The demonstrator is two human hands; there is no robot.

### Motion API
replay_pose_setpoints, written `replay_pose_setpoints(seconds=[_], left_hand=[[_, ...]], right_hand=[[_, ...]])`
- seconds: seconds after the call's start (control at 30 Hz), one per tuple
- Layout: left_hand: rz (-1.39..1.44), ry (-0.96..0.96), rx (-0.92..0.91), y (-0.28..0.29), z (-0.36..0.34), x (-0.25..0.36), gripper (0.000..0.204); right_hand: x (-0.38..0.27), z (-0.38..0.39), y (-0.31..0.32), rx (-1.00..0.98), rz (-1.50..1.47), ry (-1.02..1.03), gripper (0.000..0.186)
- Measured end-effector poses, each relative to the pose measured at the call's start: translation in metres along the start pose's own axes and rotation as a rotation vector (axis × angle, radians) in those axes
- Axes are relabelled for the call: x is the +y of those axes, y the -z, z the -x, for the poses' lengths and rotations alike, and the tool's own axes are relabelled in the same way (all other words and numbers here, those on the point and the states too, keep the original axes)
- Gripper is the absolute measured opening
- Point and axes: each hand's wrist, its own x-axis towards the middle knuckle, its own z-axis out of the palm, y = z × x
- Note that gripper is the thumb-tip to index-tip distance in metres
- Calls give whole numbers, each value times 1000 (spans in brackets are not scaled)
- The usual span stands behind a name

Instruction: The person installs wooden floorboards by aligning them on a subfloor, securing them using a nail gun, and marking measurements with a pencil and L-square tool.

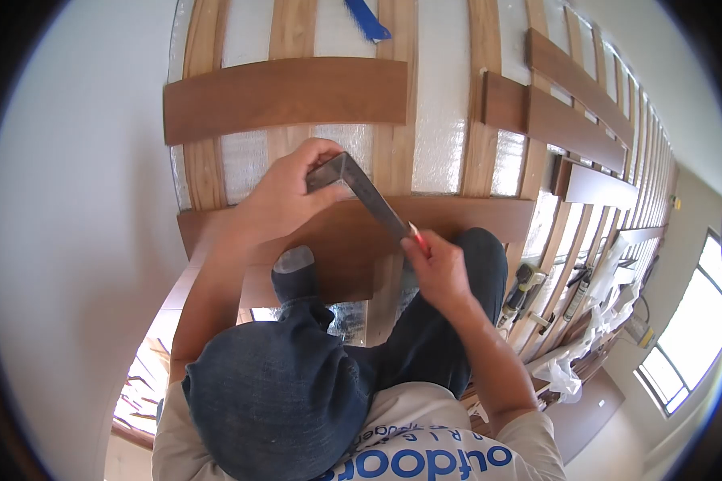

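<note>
My left hand [285,196] grips one end of a grey metal square [373,199], holding it up above the brown floor boards. Its long blade slants down toward my right hand [443,271]. Closed in the right fingers is a red pencil [419,239], its tip beside the far end of the blade. Beneath the square runs a long brown floor board [441,210], partly covered by my leg and left arm. My left foot [295,268], in a dark sock with a grey toe, rests on the boards.
Pale wooden battens [483,120] cross silvery foil underlay [441,136]. Another brown board [289,92] lies ahead, with a blue strip [367,20] beyond. At right are stacked boards [578,124], a power drill [525,280] and crumpled white plastic [565,377]. A white wall [64,240] stands at left.
</note>
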Motion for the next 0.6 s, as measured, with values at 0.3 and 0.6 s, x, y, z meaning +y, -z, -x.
replay_pose_setpoints(seconds=[0.3,0.6], left_hand=[[-680,-252,-55,-40,-5,-94,42],[-779,-343,59,-47,5,-116,39]], right_hand=[[45,31,-60,79,-65,-4,28],[77,-7,-17,258,-337,-198,37]])
